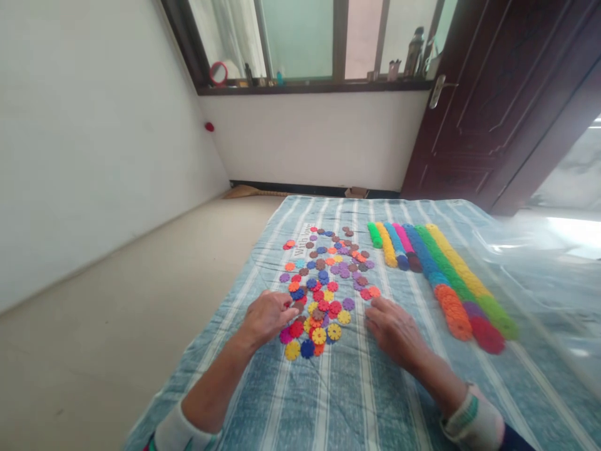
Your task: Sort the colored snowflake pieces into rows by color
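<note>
Many small notched plastic discs point(319, 336) in red, yellow, blue, orange, purple and brown lie loose in a scattered heap on the striped cloth point(300, 407). My left hand point(267, 316) is at the heap's left edge, thumb and forefinger closed together beside a brown disc point(299, 307). Whatever those fingertips hold, if anything, is hidden. On the heap's right side my right hand point(397, 329) rests low over the cloth, fingers drawn together and curled down, close to a red disc point(365, 294). Its fingertips are covered, so their contents cannot be made out.
Rows of same-coloured discs, such as a yellow row point(457, 257) and an orange row point(453, 313), lie to the right. Clear plastic point(554, 282) sits beyond them. A door point(479, 94), a windowsill point(310, 86) with small items and a broom point(244, 191) are behind.
</note>
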A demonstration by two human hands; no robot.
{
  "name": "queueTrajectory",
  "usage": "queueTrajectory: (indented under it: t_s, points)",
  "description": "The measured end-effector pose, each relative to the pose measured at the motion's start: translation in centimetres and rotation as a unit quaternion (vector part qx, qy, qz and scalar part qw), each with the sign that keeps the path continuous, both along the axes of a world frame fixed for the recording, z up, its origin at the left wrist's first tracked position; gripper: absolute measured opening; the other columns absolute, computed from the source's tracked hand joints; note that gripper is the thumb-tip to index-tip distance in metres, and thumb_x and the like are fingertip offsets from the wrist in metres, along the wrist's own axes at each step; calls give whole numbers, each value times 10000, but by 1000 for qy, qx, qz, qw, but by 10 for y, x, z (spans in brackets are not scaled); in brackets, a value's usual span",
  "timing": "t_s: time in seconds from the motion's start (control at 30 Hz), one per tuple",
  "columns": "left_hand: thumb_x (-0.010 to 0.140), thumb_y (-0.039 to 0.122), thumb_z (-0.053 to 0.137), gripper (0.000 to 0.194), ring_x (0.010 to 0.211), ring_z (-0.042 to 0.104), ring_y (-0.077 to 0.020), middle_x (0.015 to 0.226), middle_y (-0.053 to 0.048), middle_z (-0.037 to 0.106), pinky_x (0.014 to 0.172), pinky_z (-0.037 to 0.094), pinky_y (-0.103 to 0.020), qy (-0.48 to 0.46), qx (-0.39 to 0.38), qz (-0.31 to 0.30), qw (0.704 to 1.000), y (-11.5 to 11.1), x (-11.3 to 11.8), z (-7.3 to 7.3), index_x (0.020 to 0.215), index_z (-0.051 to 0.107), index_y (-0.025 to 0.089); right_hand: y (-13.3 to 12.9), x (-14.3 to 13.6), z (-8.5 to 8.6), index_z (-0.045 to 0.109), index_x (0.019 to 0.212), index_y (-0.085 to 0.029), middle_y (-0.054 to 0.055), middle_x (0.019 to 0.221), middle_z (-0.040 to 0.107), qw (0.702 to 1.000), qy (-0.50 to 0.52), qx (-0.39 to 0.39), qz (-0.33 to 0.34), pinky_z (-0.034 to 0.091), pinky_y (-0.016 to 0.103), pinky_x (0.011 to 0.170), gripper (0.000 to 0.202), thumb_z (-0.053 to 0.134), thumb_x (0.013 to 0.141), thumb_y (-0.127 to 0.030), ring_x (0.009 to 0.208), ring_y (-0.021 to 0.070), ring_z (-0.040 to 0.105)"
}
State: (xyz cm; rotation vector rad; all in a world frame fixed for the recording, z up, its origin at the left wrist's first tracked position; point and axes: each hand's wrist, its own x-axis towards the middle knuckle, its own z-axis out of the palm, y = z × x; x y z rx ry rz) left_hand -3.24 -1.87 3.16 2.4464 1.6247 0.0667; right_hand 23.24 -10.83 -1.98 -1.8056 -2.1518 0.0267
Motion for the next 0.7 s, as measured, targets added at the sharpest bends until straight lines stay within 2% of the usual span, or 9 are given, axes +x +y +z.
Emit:
queueTrajectory:
  t_s: [0.13,0.3,0.43,0.5,0.57,0.7]
  points:
    - [792,342,535,186,837,555,-224,797,-46,653,676,391,-287,13,35,14,999,-1,7,-9,715,653,222,5,-21,9,636,778,-193,50,842,596,998,26,21,48,370,286,716,241,454,934,-218,799,172,538]
    - [746,269,584,111,891,550,-227,857,-49,653,760,427,-312,-29,38,5,999,1,8,-15,755,691,237,31,-57,20,654,942,-223,69,1004,596,988,32,50,140,376,296,781,203,455,949,-262,945,193,517]
    - [717,249,606,127,915,564,-229,866,-44,673,800,433,-322,-87,41,-3,995,3,1,-19,801,699,229,50,-71,14,647,918,-212,74,1019,585,984,3,23,178,371,314,813,143,514,914,-263,1015,215,478]
    - [711,231,587,120,864,590,-209,822,-29,690,776,440,-309,-147,3,-2,989,5,-4,-21,765,693,213,54,-71,8,644,909,-208,66,1009,584,984,17,8,177,373,313,819,105,546,887,-235,1002,207,480]
    - [705,228,570,114,762,611,-181,741,-15,692,714,453,-286,-229,-58,13,971,7,-9,-24,715,677,191,53,-70,5,645,894,-205,55,999,588,985,51,4,166,377,304,824,92,560,862,-187,974,190,489]
    - [668,239,595,109,689,640,-165,703,-18,704,661,483,-268,-391,-148,73,905,11,-15,-26,707,658,159,50,-66,3,651,784,-187,41,908,614,980,139,15,143,397,281,806,109,580,812,-109,903,172,520]
